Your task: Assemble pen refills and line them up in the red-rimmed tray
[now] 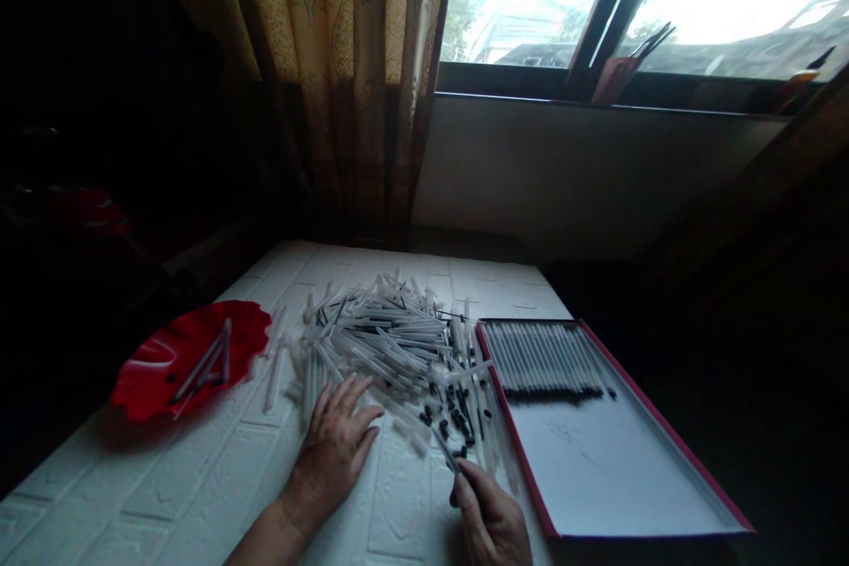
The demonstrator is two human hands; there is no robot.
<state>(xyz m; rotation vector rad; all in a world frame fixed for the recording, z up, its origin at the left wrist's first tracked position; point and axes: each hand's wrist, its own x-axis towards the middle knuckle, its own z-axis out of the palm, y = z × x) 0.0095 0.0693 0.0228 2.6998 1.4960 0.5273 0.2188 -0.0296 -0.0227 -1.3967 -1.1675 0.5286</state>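
My left hand [335,440] lies with fingers spread at the near edge of a pile of clear pen tubes [391,332]; its fingertips touch or nearly touch the closest ones. I see nothing in its grasp. Between the thumb and fingers of my right hand [489,513] is a slim pen [446,451], pointing up and left toward the pile. Small black pen caps [456,411] are scattered just beyond that hand. To the right, a shallow box with a red rim [531,469] holds a row of pens [544,358] with dark ends, side by side along its far part.
A red dish with a wavy rim [142,371] stands at the table's left, with a few tubes in it. The table [199,478] has a white brick-pattern cover. Behind it are a curtain [358,88] and a window [517,0]. Both sides are dark.
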